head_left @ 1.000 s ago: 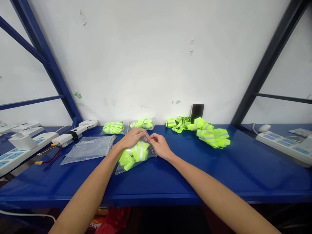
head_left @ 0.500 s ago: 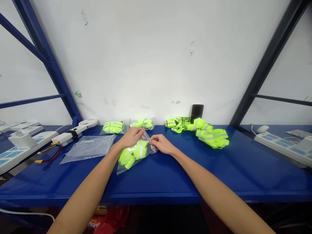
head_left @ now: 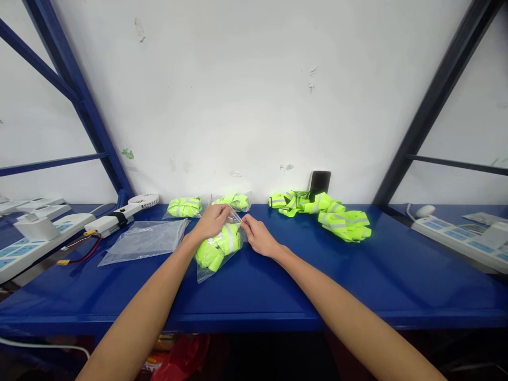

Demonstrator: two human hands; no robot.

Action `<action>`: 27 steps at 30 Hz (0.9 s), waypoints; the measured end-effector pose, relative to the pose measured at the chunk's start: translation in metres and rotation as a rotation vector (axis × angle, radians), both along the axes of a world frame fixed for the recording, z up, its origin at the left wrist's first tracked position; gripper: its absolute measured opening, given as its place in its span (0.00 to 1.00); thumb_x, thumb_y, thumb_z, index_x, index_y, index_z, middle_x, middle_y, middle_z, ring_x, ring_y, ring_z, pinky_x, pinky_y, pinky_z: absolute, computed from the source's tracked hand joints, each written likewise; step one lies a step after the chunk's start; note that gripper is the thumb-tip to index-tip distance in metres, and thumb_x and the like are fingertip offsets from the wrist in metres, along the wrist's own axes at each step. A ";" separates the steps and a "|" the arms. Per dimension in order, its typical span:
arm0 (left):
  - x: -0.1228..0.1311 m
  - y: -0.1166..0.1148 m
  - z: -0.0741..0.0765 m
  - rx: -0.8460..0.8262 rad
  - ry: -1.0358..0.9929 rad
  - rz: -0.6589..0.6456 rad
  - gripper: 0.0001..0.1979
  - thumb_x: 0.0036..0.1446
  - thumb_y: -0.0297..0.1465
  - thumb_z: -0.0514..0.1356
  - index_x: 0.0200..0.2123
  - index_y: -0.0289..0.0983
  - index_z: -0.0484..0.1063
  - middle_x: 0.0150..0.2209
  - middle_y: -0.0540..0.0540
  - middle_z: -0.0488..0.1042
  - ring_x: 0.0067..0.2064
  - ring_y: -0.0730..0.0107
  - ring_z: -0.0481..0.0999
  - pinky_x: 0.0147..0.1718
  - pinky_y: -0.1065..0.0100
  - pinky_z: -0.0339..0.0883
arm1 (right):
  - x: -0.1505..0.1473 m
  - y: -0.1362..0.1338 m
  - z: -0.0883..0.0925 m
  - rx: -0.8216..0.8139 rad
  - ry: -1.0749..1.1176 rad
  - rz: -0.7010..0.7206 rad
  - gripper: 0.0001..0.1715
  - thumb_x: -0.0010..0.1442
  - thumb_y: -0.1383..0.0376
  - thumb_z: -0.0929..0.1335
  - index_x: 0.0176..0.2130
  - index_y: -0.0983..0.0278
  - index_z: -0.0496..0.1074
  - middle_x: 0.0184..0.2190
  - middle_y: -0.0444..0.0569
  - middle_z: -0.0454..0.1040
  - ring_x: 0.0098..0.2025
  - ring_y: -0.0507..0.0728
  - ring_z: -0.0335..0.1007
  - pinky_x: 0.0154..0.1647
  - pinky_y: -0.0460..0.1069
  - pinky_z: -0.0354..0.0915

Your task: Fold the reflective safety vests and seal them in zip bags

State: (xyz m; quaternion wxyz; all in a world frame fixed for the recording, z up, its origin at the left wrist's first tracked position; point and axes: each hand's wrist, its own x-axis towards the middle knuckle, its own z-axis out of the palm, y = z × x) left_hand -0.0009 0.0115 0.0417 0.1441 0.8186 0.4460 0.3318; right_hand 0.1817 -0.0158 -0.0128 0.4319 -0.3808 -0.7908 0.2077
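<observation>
A clear zip bag (head_left: pixel 205 274) lies on the blue table with a bundled fluorescent yellow reflective strap (head_left: pixel 218 246) inside. My left hand (head_left: pixel 214 219) pinches the bag's top edge at its left part. At the right end of that same edge, my right hand (head_left: pixel 257 233) grips with thumb and fingers closed. Behind my hands, near the wall, sit two more bagged yellow bundles, one at the left (head_left: pixel 184 207) and one at the right (head_left: pixel 234 201). Flat clear bags (head_left: pixel 145 241) are spread beside my left forearm.
Loose yellow reflective straps (head_left: pixel 343 225) lie right of centre, before a dark phone (head_left: pixel 319 181) leaning on the wall. A white handheld fan (head_left: pixel 143 201) and power strip (head_left: pixel 59 233) occupy the left. Another power strip (head_left: pixel 460 235) is at the right; blue posts (head_left: pixel 85 111) rise at both sides.
My right hand has moved slightly left and up along the bag's top edge, closer to my left hand. The bag's top corner has drawn in with it.
</observation>
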 end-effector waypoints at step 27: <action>0.003 0.007 -0.014 -0.138 -0.163 -0.075 0.21 0.62 0.39 0.47 0.33 0.34 0.76 0.28 0.47 0.78 0.33 0.65 0.77 0.36 0.68 0.66 | -0.009 0.005 -0.003 -0.083 -0.016 -0.398 0.35 0.63 0.44 0.55 0.15 0.61 0.57 0.15 0.45 0.59 0.21 0.53 0.52 0.25 0.48 0.44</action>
